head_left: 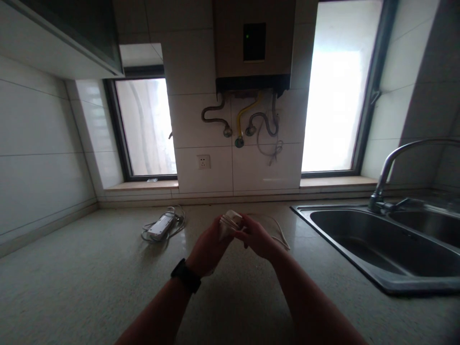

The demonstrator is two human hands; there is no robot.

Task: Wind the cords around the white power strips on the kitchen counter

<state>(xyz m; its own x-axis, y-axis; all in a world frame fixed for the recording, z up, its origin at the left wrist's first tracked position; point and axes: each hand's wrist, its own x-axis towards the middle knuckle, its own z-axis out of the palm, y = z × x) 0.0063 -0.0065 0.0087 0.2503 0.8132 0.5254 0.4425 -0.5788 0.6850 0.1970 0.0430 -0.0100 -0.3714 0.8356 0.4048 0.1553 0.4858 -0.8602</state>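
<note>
Far to the left of the wall heater (pixel 230 48), up high, here's a dark-fronted cabinet (pixel 53 33) with a pale underside, and next along, lower than the cabinet, a bright window (pixel 147 129) in a dark frame. Down on the speckled counter (pixel 89 278), below the heater and well to its left, lies an oblong white unit (pixel 163 226), cord looped loosely about it. Then a wall socket (pixel 203 162), on the tiles below the heater and a little left. And here's the action, almost straight beneath the heater: the left hand (pixel 210 239), black band (pixel 186 276) at the wrist, fingers curled around a white block (pixel 234 215), with turns of pale cord (pixel 230 222) lying across it. Right up against it is the right hand (pixel 258 237), thumb and fingers narrowed onto the block's right side and its cord; the exact contact is hidden. A cord loop (pixel 283 237) bows out past that hand, below the heater and slightly right. Hoses (pixel 246 111) hang under the heater, one of them yellow. To the heater's right glows a second window (pixel 334 115); low on that same side, the dark sink (pixel 413 284) and its curved faucet (pixel 375 201).
</note>
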